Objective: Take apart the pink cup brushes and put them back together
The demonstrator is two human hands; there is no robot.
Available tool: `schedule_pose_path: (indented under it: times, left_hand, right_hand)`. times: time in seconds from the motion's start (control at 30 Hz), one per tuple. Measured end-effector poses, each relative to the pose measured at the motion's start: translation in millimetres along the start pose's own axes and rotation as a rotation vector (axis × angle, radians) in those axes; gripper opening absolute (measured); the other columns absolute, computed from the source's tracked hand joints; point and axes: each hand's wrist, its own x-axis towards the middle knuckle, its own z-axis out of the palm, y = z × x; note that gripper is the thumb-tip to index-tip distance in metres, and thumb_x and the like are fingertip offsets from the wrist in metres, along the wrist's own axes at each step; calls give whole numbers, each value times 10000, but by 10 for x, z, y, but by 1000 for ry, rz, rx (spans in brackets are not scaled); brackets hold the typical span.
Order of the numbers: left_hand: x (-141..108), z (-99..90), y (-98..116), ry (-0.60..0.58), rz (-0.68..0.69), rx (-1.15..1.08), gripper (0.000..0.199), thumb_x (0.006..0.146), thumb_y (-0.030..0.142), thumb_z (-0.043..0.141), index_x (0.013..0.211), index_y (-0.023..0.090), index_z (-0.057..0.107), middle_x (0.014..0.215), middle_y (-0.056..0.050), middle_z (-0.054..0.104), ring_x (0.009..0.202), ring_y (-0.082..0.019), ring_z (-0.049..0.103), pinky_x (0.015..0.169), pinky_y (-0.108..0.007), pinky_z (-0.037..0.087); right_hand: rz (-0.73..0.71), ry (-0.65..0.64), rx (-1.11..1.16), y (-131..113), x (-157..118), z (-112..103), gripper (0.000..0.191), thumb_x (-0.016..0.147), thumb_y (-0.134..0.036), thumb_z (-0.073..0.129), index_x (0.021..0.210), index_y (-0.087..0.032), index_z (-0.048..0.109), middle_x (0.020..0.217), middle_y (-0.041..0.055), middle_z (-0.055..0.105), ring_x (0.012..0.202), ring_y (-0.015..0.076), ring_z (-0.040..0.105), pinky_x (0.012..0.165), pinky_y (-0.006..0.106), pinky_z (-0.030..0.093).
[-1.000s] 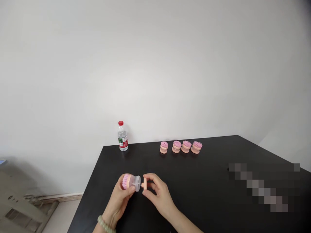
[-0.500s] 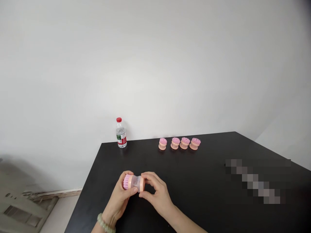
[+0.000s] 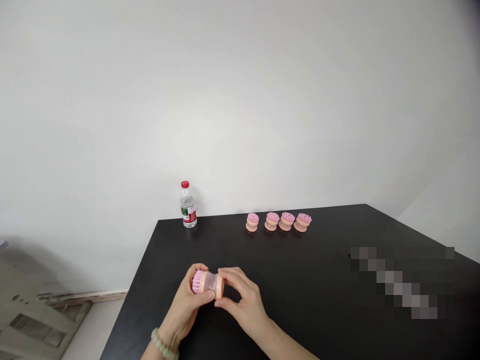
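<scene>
A small scrub brush (image 3: 211, 282) with pink bristles, a see-through middle and a peach base lies sideways between my two hands, above the near part of the black table. My left hand (image 3: 188, 294) wraps round its bristle end and middle, the thumb along the front. The fingertips and thumb of my right hand (image 3: 242, 295) pinch the peach base from the right. A pale green bead bracelet (image 3: 164, 345) circles my left wrist. The palm side of the brush is partly hidden by my left fingers.
Several matching brushes (image 3: 286, 221) stand bristles up in a row along the back of the black table (image 3: 300, 270). A water bottle (image 3: 188, 207) with a red cap stands at the back left corner. A pixelated patch (image 3: 401, 285) covers something on the right.
The view has shifted very slightly, so the bottle and the row of brushes sit a little further right. Both hands keep hold of the brush, which has turned slightly.
</scene>
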Motion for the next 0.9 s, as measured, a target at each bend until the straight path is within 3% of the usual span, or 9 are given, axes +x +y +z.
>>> schedule_pose_path:
  times: [0.3,0.43,0.63,0.73,0.9]
  left_hand:
    - [1,-12,-15,-63,-24,-21,521,556,247,944,973,222,632,768,32,645,683,-110,561,648,-211,426]
    - [2,-14,-7,-104,-37,-17,473,560,247,946,910,198,631,737,24,642,676,-114,550,638,-219,426]
    - [-20,12,22,-173,-83,-47,415,600,264,931,846,188,605,741,21,617,682,-111,542,655,-234,434]
    - [-28,18,23,-218,-142,-67,410,610,268,925,830,181,590,752,9,617,696,-121,564,662,-245,439]
    - [-27,12,4,-212,-154,-50,429,629,315,916,833,187,561,758,12,619,690,-120,571,675,-256,450]
  right_hand:
    - [-99,27,-100,-43,-3,-28,401,820,-381,805,1183,-270,675,1082,95,721,971,275,692,837,420,629]
    - [-190,8,-133,-80,-8,-33,415,842,-237,789,1229,-294,649,1132,93,713,1016,283,671,883,456,605]
    - [-394,-95,-172,-139,25,-83,447,930,-54,598,1309,-290,619,1126,103,722,1092,281,663,902,490,613]
    - [-513,-170,-189,-148,62,-146,448,964,-54,554,1343,-291,593,1128,101,734,1141,266,654,937,488,609]
    - [-534,-196,-253,-143,146,-220,336,955,-142,630,1279,-233,621,1095,120,730,1060,266,672,833,436,637]
